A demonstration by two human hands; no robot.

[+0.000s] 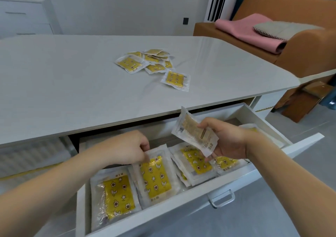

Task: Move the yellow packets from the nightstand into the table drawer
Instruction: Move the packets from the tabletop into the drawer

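The white table drawer stands pulled open below the tabletop, with several yellow packets lying flat inside. My left hand pinches the top edge of one packet in the drawer's middle. My right hand holds another packet above the drawer, its pale printed back facing me. A further packet lies at the drawer's left, and a stack sits under my right hand. Several more yellow packets lie scattered on the white tabletop.
An orange sofa with a pink blanket and a grey cushion stands at the back right. A white dresser is at the far left. The drawer's handle juts toward me. Grey floor lies to the right.
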